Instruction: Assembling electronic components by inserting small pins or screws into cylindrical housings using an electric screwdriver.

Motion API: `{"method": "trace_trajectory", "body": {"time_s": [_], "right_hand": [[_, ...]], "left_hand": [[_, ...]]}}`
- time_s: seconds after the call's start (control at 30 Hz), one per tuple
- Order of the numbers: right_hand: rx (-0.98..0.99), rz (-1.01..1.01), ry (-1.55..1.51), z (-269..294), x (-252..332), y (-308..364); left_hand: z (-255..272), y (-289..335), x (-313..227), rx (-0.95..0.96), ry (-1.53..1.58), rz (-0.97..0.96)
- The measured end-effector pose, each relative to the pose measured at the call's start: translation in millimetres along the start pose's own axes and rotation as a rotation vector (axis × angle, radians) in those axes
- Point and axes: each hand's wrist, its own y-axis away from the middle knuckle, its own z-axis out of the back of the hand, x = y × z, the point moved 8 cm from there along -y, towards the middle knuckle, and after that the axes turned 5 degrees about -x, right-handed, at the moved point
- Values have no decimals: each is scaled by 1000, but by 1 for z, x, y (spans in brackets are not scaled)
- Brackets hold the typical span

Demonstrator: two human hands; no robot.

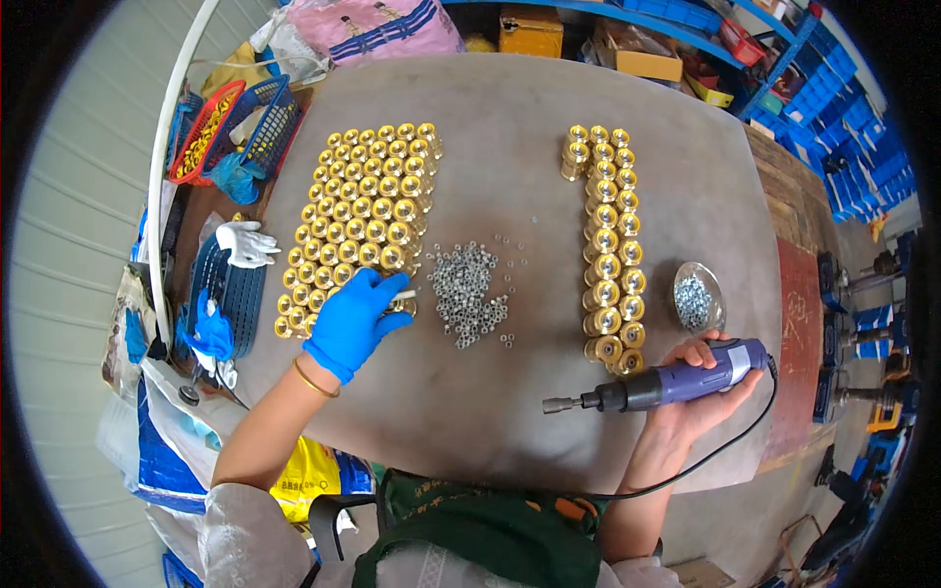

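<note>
My left hand, in a blue glove, is closed around a brass fitting at the near right corner of a block of brass fittings. The fingers hide most of that piece; a short pale stem shows beside the fingertips. Bare and wrapped round a purple electric screwdriver, my right hand keeps the tool level over the near right of the table. Its socket bit points left and touches nothing. Between the hands lies a loose pile of small metal nuts.
A narrow column of brass fittings stands right of the nuts. Beside it sits a metal bowl of small parts. The screwdriver's black cord loops toward me. Left of the grey table are plastic baskets and a white glove.
</note>
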Motion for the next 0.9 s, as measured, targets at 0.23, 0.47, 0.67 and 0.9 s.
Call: {"method": "trace_trajectory", "body": {"time_s": [0.23, 0.47, 0.67, 0.9], "right_hand": [[-35, -19, -51, -7, -9, 5], [54, 17, -35, -35, -11, 15], [189, 69, 4, -48, 0, 19], [213, 89, -4, -51, 11, 16]], "left_hand": [[-15, 3, 4, 152, 89, -27], [-47, 69, -61, 240, 1179, 790], [-47, 62, -88, 179, 1430, 773], [-51, 57, -92, 195, 1394, 776]]}}
